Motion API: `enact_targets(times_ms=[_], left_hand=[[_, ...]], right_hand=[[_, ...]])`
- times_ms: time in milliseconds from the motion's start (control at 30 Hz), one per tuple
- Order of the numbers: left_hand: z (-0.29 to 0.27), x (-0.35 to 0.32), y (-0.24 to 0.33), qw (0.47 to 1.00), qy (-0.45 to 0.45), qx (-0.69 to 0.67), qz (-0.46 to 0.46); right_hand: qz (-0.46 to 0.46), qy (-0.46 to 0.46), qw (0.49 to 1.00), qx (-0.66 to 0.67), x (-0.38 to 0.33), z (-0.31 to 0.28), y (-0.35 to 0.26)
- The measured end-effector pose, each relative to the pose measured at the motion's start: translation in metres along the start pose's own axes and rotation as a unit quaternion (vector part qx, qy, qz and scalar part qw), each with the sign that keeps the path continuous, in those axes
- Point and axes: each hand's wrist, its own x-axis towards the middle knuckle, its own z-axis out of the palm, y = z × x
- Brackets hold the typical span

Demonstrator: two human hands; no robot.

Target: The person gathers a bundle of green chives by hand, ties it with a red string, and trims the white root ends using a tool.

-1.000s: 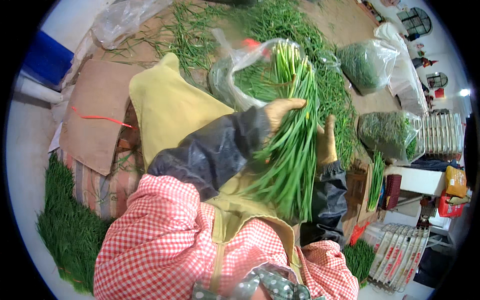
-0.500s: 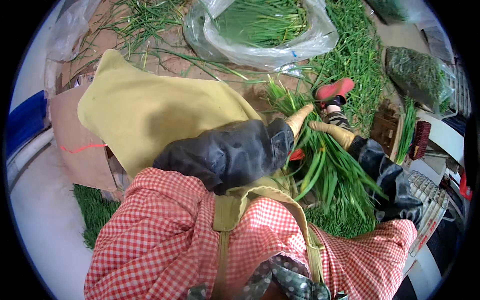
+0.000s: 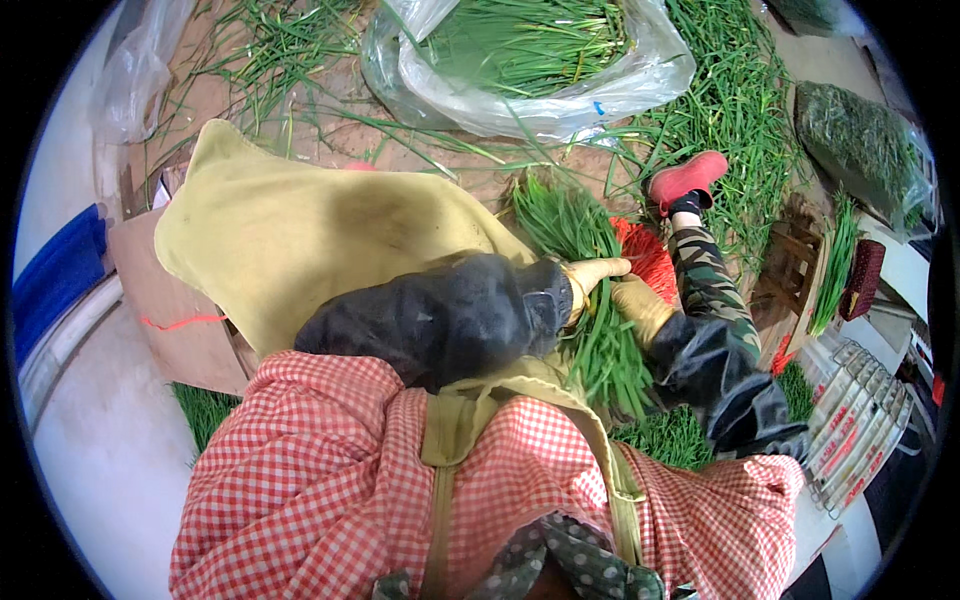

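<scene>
A bunch of green chives point(image 3: 612, 352) lies lengthwise in front of me, its leaf ends toward my body. My left hand point(image 3: 594, 278), in a tan glove, is closed round the middle of the bunch from the left. From the right, my gloved right hand point(image 3: 643, 308) grips the same bunch, close against the left; its fingertips are partly hidden. Just beyond my right hand, a bundle of red ties point(image 3: 648, 258) hangs beside my camouflage-clad leg. A yellow apron point(image 3: 370, 215) covers my other leg.
A clear plastic bag point(image 3: 540, 115) holding more chives stands ahead. Loose chives point(image 3: 740, 130) cover the floor at the far right. A filled bag point(image 3: 860, 150), a wooden crate point(image 3: 785, 265) and a stack of white racks point(image 3: 855, 425) are on the right; cardboard point(image 3: 175, 300) lies left.
My right hand has moved left and downward, and the spread leaves are gathered into a narrower bunch. The red ties have come into fuller view.
</scene>
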Motion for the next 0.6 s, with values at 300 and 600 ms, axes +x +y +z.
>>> enact_targets(times_ms=[300, 600], left_hand=[[0.032, -0.08, 0.02, 0.944, 0.01, 0.129, 0.303], [-0.042, -0.056, 0.046, 0.983, 0.064, 0.08, 0.153]], right_hand=[[-0.358, 0.199, 0.88, -0.239, -0.024, 0.037, -0.023], [-0.328, 0.021, 0.834, -0.443, 0.093, 0.055, -0.005]])
